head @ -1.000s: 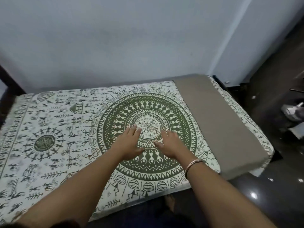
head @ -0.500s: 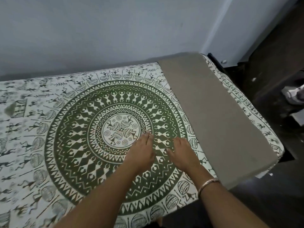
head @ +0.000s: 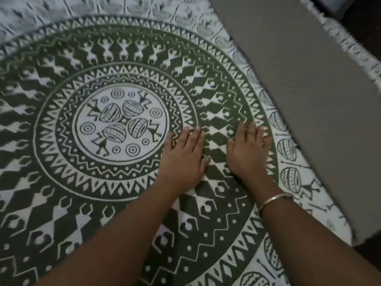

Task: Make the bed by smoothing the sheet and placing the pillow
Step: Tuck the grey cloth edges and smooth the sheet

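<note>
Left grip [head: 182, 159] and right grip [head: 248, 151] press the sheet [head: 82, 182].

The sheet [head: 86, 65] is white with a dark-green figure-ringed mandala; the folded cloth [head: 299, 96] plain grey-brown.

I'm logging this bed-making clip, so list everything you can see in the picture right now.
sheet: one, white with a dark green round print, fills most of the view
band: one, plain grey-brown, across the sheet at the right; unclear what it is
floor: dark, top right corner past the sheet's fringe
bangle: one, gold-coloured, on the right wrist
left hand: one, flat on the sheet, just right of the centre circle
right hand: one, flat on the sheet, between the left hand and the band
</note>
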`<state>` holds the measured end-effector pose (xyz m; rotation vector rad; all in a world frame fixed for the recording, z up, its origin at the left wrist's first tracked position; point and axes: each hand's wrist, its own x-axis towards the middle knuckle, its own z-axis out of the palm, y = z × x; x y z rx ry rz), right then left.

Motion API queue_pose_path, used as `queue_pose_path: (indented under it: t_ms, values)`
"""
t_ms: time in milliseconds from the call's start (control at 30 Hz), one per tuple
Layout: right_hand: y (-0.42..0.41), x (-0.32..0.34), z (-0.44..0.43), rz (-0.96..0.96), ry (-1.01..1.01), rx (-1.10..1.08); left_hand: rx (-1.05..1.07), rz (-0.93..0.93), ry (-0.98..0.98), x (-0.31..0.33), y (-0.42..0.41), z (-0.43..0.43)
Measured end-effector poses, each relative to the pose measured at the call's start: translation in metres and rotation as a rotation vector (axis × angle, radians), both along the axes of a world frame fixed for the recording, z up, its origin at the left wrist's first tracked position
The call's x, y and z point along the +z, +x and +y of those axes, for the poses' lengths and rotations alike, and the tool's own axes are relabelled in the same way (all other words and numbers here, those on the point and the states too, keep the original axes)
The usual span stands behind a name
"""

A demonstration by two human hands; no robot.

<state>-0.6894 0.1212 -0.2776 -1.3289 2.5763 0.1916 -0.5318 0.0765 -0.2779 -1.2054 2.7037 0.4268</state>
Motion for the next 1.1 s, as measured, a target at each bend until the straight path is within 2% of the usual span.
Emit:
queue_pose_path:
  t_ms: [100, 167, 233, 300, 367, 433, 500, 567, 733, 800, 867, 933, 1000, 1100]
  values:
    - [0.046, -0.007, -0.008, 0.051, -0.027, 0.070, 0.067, 0.031, -0.049, -0.007, 0.038, -0.004]
    - [0.091, -0.002, -0.012, 0.035, -0.050, 0.280, 0.172, 0.006, -0.056, -0.007, 0.072, -0.010]
    - [0.135, 0.003, -0.012, -0.062, -0.042, 0.509, 0.287, -0.014, -0.087, -0.005, 0.105, -0.013]
    - [0.154, 0.007, -0.017, -0.118, -0.021, 0.661, 0.294, 0.026, -0.114, 0.003, 0.127, -0.011]
    - [0.150, 0.007, -0.027, -0.103, -0.062, 0.575, 0.161, 0.050, -0.110, 0.008, 0.141, -0.005]
    - [0.146, 0.002, -0.034, -0.013, -0.045, 0.345, 0.081, 0.026, -0.072, 0.003, 0.161, -0.001]
    - [0.163, -0.006, -0.040, 0.061, 0.023, 0.228, 0.135, 0.009, -0.069, -0.002, 0.190, -0.002]
    - [0.204, -0.011, -0.045, 0.064, -0.008, 0.243, 0.218, 0.020, -0.112, -0.008, 0.224, -0.007]
    - [0.330, -0.009, -0.048, -0.085, -0.079, 0.676, 0.521, -0.070, -0.136, -0.001, 0.305, -0.025]
    - [0.348, -0.005, -0.049, -0.183, -0.123, 0.835, 0.514, -0.065, -0.114, 0.007, 0.314, -0.022]
    - [0.341, -0.001, -0.054, -0.268, -0.201, 0.752, 0.365, 0.000, -0.094, 0.007, 0.319, -0.009]
    - [0.330, -0.003, -0.055, -0.211, -0.249, 0.503, 0.275, 0.000, -0.053, 0.003, 0.337, 0.003]
    - [0.335, -0.006, -0.057, -0.068, -0.133, 0.354, 0.329, -0.027, -0.070, -0.004, 0.371, 0.001]
    - [0.386, -0.011, -0.058, -0.004, -0.094, 0.378, 0.545, -0.050, -0.138, -0.008, 0.434, -0.002]
